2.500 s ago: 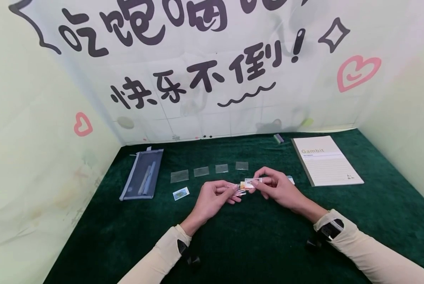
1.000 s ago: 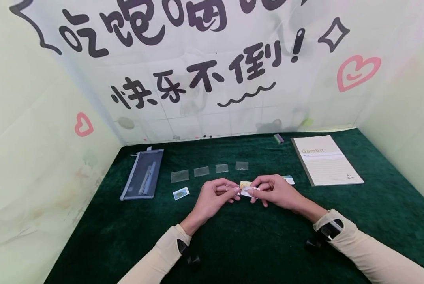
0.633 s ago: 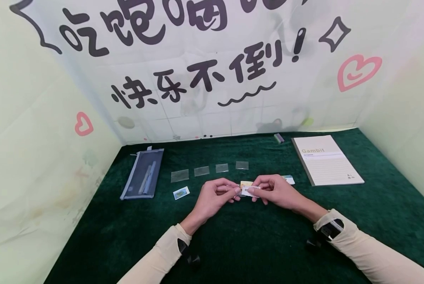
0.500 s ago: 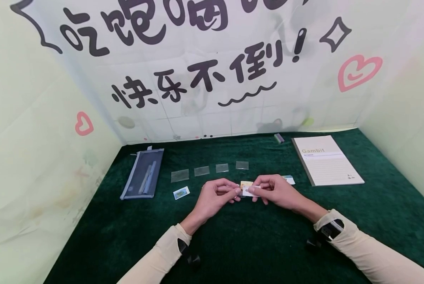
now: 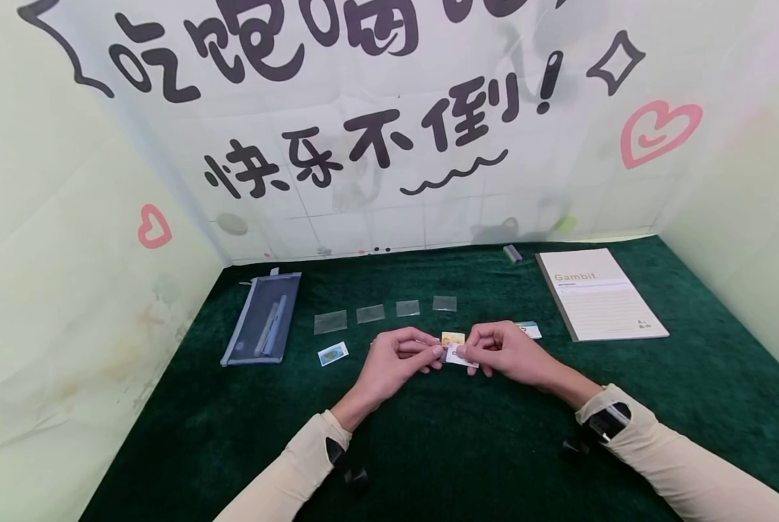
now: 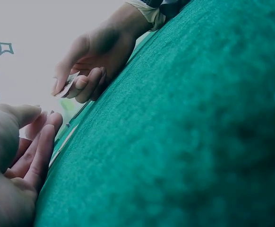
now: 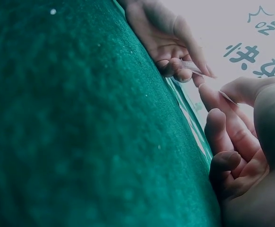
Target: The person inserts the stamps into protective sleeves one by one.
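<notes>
In the head view my left hand (image 5: 399, 359) is in front of the row of sleeves and pinches a small clear plastic sleeve (image 7: 192, 67) between thumb and fingers. Most of that sleeve is hidden by the fingers. Close to its right, my right hand (image 5: 510, 351) pinches a small white stamp-like card (image 5: 463, 356), its near corner tilted down. The card's left edge is right at the left fingertips. Just behind the hands lies a yellow stamp-like card (image 5: 452, 338) on the green cloth. Behind the right hand another small card (image 5: 529, 330) is partly covered.
Several clear sleeves, among them one at far left (image 5: 330, 322), lie in a row behind the hands. A blue stamp (image 5: 333, 354) lies left of the hands. A mesh pencil pouch (image 5: 263, 319) is farther left, a notebook (image 5: 601, 295) right, an eraser-like block (image 5: 512, 254) at back.
The right hand has lowered the white card toward me and now tilts it, showing more of the yellow card behind. The left hand stays put; its sleeve is now mostly hidden.
</notes>
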Motion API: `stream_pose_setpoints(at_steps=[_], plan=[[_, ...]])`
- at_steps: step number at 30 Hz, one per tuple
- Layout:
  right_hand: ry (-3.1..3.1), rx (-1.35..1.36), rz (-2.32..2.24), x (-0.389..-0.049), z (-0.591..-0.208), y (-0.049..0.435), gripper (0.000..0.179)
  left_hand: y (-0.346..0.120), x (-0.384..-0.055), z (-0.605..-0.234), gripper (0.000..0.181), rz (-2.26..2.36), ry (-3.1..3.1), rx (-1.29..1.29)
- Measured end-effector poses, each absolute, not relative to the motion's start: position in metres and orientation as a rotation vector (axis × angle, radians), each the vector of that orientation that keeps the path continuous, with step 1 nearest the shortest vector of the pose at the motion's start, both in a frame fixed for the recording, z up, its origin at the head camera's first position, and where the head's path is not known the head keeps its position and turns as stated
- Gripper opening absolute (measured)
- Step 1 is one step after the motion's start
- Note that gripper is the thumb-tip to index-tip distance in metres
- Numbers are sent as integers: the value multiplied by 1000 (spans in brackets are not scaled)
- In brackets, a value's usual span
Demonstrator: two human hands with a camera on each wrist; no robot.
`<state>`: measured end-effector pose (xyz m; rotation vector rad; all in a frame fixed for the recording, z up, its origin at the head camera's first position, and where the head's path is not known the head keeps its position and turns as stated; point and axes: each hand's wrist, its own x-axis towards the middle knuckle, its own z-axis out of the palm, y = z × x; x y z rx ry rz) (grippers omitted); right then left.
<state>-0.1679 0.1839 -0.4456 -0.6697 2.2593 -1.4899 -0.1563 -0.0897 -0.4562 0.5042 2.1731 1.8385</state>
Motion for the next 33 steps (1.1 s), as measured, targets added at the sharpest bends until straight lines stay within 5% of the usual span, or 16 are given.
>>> stream_pose_setpoints(at_steps=[33], plan=[[2271,-716,-1486,-168,-449,182,19,-92,-156,-455,31,1807,2189,507]])
